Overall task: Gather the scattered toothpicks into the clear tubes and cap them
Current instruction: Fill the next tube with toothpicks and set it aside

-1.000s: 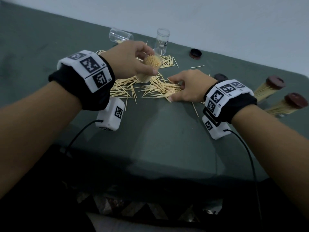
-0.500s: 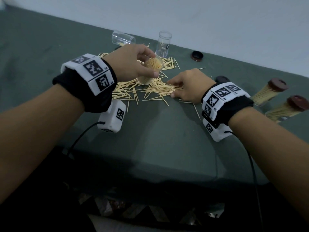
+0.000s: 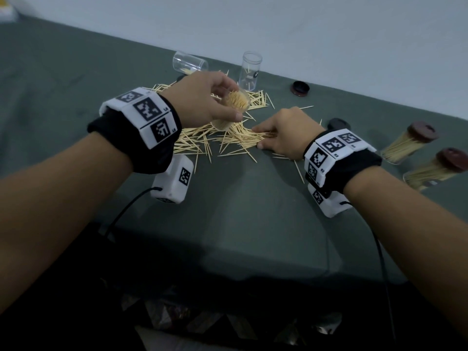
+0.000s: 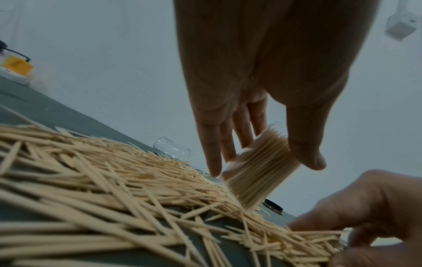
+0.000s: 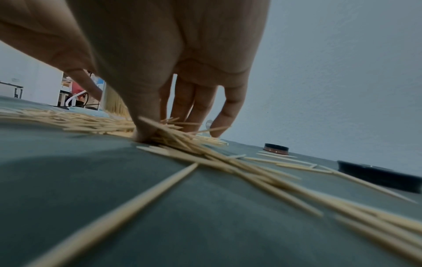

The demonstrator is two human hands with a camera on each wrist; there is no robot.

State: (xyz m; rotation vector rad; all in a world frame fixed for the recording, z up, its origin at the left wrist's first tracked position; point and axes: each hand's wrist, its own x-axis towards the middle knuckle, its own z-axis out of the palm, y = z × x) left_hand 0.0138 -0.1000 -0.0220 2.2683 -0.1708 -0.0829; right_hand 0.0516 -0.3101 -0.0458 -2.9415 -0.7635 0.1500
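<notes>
My left hand (image 3: 215, 102) (image 4: 269, 153) holds a clear tube packed with toothpicks (image 3: 234, 107) (image 4: 260, 169), tilted, its base just above the pile. Loose toothpicks (image 3: 207, 138) (image 4: 102, 180) (image 5: 194, 142) lie scattered across the green table (image 3: 240, 211). My right hand (image 3: 276, 135) (image 5: 173, 124) rests fingertips-down on the right side of the pile, thumb and fingers pinching a small bunch against the cloth. One empty clear tube (image 3: 249, 70) stands upright at the back, and another (image 3: 190, 63) (image 4: 172, 150) lies on its side with a few picks inside.
Two filled, capped tubes (image 3: 407, 143) (image 3: 435, 171) lie at the right edge. A loose dark cap (image 3: 300, 87) (image 5: 275, 148) sits behind the pile, another (image 3: 338, 124) (image 5: 379, 175) beside my right wrist. A wall runs close behind the table.
My right hand has drawn slightly rightward and nearer along the pile, raking toothpicks with it. The left hand keeps the filled tube in much the same place.
</notes>
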